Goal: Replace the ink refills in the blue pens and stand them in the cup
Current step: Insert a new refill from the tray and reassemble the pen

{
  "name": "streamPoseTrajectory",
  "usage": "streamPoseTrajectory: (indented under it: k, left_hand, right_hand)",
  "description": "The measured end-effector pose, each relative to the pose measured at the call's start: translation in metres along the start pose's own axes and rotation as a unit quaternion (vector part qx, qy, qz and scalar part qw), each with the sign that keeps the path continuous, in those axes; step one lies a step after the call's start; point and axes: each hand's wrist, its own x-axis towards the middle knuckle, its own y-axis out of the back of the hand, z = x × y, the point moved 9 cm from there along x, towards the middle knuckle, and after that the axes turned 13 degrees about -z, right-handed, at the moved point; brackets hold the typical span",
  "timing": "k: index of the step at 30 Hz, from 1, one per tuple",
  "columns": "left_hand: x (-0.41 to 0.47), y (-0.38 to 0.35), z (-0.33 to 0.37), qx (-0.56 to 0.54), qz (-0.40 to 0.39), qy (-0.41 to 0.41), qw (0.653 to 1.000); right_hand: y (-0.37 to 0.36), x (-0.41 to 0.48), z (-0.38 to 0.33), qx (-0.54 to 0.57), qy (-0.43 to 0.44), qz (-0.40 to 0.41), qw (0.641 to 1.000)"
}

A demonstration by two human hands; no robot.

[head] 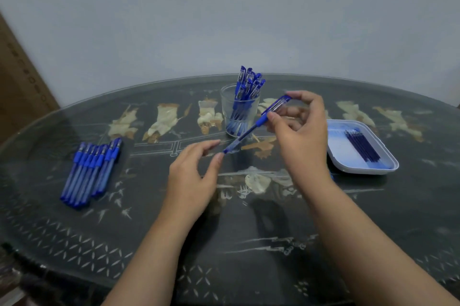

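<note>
On the left of the dark patterned glass-topped table [249, 231] a row of translucent blue plastic pens [92, 171] lies flat, well apart from our hands; our left hand [191, 176] hangs loose, thumb and forefinger apart, the thumb tip just touching the lower end of the capped blue pen [249, 131]; that pen slants above the table, just in front of the clear glass cup [230, 111], where a bunch of blue pens already stands; our right hand [301, 131] pinches the pen near its cap, thumb on the blue grip; furthest right, the white rectangular plastic tray [346, 153] holds slim dark blue ink refills [362, 146]. The pen looks whole, so we judge it refilled and bound for the cup, though the refill itself is not visible; next we must turn it upright and lower it among the others without knocking the glass.
</note>
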Motion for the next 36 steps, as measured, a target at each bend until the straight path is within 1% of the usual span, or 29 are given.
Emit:
streamPoseTrajectory:
  k: [2,4,6,9,13,18,22,29,33,36]
  left_hand:
    - [-0.002,0.008,-0.016,0.138,-0.031,0.055,0.988]
    - [-0.006,0.012,-0.038,0.256,-0.08,0.139,0.953]
    - [-0.011,0.01,-0.052,0.298,-0.122,0.19,0.928]
    - [-0.013,0.006,-0.053,0.303,-0.13,0.193,0.924]
    - [-0.013,0.008,-0.053,0.307,-0.125,0.192,0.924]
    - [-0.013,0.008,-0.053,0.307,-0.127,0.192,0.923]
    - [-0.013,0.008,-0.053,0.305,-0.123,0.19,0.925]
    - [-0.012,0.008,-0.053,0.304,-0.111,0.183,0.928]
    - [-0.012,0.008,-0.053,0.305,-0.109,0.18,0.929]
    - [-0.012,0.007,-0.054,0.308,-0.111,0.181,0.928]
  right_hand:
    - [0.006,0.012,-0.023,-0.022,0.04,0.026,0.999]
    - [0.006,0.025,-0.047,-0.038,0.086,0.047,0.994]
    - [0.001,0.038,-0.064,-0.05,0.123,0.062,0.989]
    - [-0.01,0.052,-0.068,-0.084,0.139,0.073,0.984]
    - [-0.023,0.062,-0.054,-0.14,0.134,0.06,0.979]
    - [-0.044,0.072,-0.034,-0.22,0.104,-0.008,0.97]
    - [-0.056,0.078,-0.017,-0.297,0.085,-0.049,0.95]
    - [-0.057,0.084,-0.003,-0.397,0.076,-0.044,0.914]
    - [-0.064,0.083,-0.009,-0.457,0.127,-0.059,0.878]
    - [-0.068,0.082,-0.009,-0.472,0.136,-0.07,0.868]
